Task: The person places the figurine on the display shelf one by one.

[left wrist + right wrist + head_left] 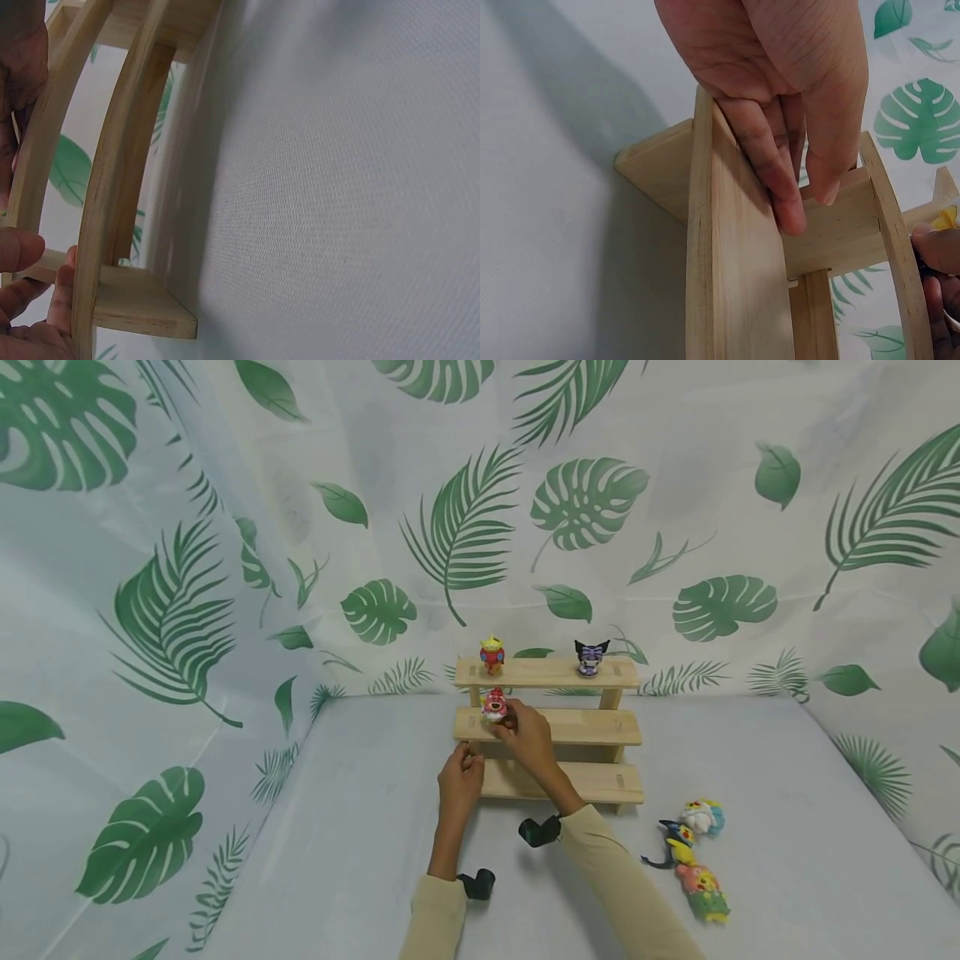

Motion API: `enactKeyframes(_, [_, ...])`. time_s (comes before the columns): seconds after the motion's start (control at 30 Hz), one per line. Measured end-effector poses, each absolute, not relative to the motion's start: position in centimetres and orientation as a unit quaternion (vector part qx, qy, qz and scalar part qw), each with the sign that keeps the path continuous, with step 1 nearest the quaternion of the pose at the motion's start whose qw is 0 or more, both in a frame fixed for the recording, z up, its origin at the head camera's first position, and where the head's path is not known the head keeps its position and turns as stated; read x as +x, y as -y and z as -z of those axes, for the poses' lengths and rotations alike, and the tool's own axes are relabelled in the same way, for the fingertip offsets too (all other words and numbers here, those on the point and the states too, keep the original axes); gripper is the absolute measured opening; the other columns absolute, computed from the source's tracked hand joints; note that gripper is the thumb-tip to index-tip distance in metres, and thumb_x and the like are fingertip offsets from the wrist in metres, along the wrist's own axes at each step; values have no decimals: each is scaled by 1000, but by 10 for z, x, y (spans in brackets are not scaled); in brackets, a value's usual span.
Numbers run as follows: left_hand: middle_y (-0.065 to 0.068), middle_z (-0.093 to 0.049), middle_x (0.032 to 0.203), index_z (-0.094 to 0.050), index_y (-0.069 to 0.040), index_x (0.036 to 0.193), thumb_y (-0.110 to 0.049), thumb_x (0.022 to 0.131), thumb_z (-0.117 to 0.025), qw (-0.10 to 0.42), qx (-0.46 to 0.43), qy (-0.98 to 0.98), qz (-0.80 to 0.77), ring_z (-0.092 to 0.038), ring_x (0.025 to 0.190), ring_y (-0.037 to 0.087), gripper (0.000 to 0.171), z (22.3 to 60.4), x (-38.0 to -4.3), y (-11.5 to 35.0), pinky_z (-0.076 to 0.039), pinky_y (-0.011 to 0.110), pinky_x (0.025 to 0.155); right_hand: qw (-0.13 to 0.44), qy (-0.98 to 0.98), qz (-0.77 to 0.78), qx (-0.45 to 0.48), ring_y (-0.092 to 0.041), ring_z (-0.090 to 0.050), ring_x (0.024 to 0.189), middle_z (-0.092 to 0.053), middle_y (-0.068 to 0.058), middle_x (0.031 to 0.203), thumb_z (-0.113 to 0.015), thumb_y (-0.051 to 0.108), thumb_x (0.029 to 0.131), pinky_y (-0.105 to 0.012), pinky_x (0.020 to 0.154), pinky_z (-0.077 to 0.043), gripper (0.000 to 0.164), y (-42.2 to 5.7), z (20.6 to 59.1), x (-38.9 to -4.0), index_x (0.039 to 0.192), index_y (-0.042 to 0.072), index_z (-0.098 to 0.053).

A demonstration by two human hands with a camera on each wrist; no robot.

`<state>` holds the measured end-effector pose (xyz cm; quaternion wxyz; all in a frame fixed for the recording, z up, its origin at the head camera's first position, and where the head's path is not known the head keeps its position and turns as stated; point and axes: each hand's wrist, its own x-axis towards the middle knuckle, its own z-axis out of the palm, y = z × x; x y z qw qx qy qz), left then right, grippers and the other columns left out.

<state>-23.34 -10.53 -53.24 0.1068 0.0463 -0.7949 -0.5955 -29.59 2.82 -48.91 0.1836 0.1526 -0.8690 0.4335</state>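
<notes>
A small pink figurine (494, 705) with a red top stands out at the left end of the wooden three-step stand's middle shelf (585, 725). Thumb and fingers of my right hand (528, 739) pinch it from its right side. Whether its base touches the board is hidden. My left hand (460, 781) is at the stand's left end, between the lower and middle shelves. In the right wrist view, the left hand's fingers (784, 199) curl over the side support (832, 232), with the thumb on its other edge. The right hand shows at that view's right border.
On the top shelf (540, 672) stand a red-and-yellow figurine (492, 655) at left and a black-and-purple figurine (590, 658) at right. Several figurines lie on the white table right of the stand, among them a pink-and-green one (703, 893). A leaf-patterned cloth (645, 410) hangs behind.
</notes>
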Motion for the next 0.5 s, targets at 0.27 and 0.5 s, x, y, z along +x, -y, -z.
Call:
enactKeyframes(0.27, [25,-58,133,-52,1,136,-12,97,-57,104,48,798,592,-64,114,33,41,532,-233,105,-56,42,91,178,869,-439,147,-28,-68,85,-73,-16,97,-79,12,80,-46,78,-54,42,-28,491,-295,117,-2,-64])
enactKeyframes(0.5, [25,-57,134,-53,-1,136,-14,98,-56,105,45,798,592,-64,115,34,40,532,-234,106,-56,44,92,179,870,-437,142,-29,-68,88,-73,-16,98,-79,13,81,-47,81,-53,43,-28,491,-294,118,-1,-64])
